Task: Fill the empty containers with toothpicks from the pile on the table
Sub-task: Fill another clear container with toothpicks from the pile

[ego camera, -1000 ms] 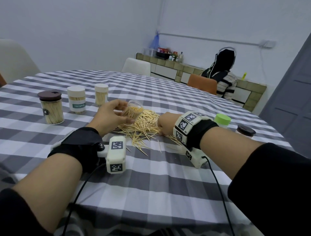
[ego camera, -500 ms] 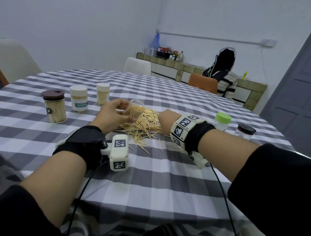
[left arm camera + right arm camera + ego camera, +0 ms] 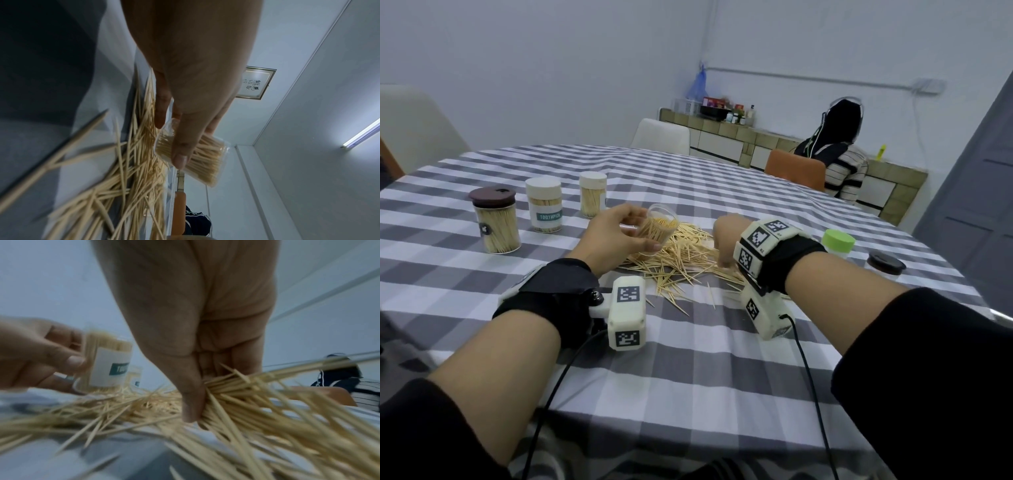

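Right hand (image 3: 724, 240) shifted onto toothpicks (image 3: 688, 253), jar (image 3: 543, 205) labelled TOOTHPICK

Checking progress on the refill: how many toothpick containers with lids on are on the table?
5: brown-lidded jar, white-lidded "TOOTHPICK" jar and smaller white-lidded jar at far left; green-lidded container and dark-lidded container behind the right forearm, partly hidden.
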